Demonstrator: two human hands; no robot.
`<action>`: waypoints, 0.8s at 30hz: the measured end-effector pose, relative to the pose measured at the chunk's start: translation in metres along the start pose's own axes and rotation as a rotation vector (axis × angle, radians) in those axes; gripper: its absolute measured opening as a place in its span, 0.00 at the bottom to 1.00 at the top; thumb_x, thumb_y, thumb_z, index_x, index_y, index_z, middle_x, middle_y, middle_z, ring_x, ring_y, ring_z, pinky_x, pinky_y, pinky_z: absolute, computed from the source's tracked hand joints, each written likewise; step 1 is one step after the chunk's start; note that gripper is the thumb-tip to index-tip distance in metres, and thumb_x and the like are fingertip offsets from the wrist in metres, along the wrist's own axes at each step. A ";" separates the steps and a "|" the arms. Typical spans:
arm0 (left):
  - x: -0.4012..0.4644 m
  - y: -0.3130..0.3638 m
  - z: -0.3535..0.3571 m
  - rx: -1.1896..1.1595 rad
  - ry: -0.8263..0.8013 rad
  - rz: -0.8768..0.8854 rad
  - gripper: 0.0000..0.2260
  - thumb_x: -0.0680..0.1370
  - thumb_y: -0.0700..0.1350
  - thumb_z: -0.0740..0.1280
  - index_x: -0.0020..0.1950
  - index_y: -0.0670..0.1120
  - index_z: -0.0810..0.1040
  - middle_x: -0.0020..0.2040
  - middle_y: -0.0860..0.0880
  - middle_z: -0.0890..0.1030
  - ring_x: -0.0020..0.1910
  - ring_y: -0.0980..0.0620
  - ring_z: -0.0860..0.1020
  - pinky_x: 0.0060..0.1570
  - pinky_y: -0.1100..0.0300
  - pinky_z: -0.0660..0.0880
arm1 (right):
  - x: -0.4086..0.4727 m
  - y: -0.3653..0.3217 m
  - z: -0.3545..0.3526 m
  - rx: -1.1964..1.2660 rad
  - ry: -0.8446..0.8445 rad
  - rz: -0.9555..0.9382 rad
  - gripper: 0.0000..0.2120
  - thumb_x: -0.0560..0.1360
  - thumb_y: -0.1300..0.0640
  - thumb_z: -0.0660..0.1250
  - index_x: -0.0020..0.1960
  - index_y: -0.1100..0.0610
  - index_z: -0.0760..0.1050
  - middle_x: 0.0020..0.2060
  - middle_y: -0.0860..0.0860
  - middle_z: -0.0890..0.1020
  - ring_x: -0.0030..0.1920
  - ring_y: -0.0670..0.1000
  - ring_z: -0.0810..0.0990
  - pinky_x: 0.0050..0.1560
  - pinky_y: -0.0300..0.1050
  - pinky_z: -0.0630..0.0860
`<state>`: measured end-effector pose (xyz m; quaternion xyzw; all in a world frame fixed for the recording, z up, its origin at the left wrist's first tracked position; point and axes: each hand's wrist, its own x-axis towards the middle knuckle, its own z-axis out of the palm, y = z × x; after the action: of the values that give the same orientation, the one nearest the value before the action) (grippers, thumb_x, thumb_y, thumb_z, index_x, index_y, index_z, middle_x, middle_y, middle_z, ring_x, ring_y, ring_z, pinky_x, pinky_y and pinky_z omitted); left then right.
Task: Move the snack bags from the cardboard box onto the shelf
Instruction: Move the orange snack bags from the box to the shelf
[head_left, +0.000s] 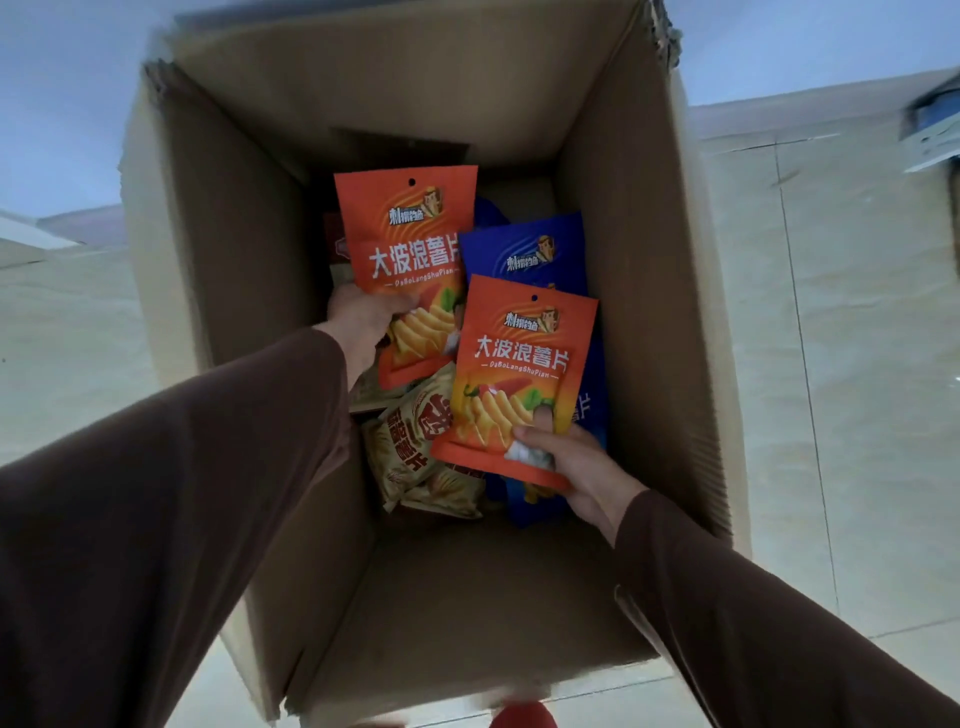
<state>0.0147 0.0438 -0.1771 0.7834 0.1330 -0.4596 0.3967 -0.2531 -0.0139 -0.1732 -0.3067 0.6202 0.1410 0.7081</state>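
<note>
Your left hand's (358, 322) fingers are hidden behind the orange chip bag (408, 260) it grips, only the thumb showing across the front. Your right hand (571, 467) pinches a second orange chip bag (519, 374) at its lower corner, thumb on the face, other fingers tucked behind. Both bags are held up inside the open cardboard box (649, 260). Beneath them lie blue chip bags (524, 249), partly covered, and beige snack bags (410, 457); a dark red pack at the far left is hard to make out.
</note>
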 end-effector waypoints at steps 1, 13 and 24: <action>-0.009 0.002 -0.005 -0.024 0.015 -0.002 0.13 0.72 0.41 0.78 0.54 0.46 0.79 0.47 0.51 0.82 0.40 0.56 0.79 0.38 0.60 0.73 | -0.009 0.000 0.000 0.018 0.000 0.002 0.15 0.73 0.56 0.77 0.58 0.50 0.79 0.55 0.53 0.86 0.57 0.56 0.84 0.66 0.59 0.77; -0.285 0.124 -0.080 -0.044 -0.042 0.215 0.04 0.78 0.47 0.73 0.50 0.51 0.78 0.48 0.51 0.84 0.45 0.51 0.82 0.40 0.59 0.75 | -0.295 -0.058 -0.015 0.124 0.024 -0.312 0.13 0.77 0.50 0.74 0.60 0.48 0.79 0.55 0.51 0.87 0.56 0.57 0.86 0.64 0.65 0.78; -0.592 0.229 -0.047 -0.013 -0.438 0.402 0.11 0.75 0.49 0.75 0.55 0.48 0.80 0.53 0.46 0.86 0.52 0.44 0.85 0.56 0.46 0.80 | -0.617 -0.060 -0.123 0.186 0.277 -0.689 0.25 0.70 0.39 0.76 0.64 0.47 0.78 0.55 0.51 0.86 0.56 0.57 0.86 0.64 0.62 0.79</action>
<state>-0.1464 0.0226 0.4383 0.6737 -0.1106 -0.5290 0.5040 -0.4341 -0.0235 0.4327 -0.4478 0.5805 -0.2052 0.6484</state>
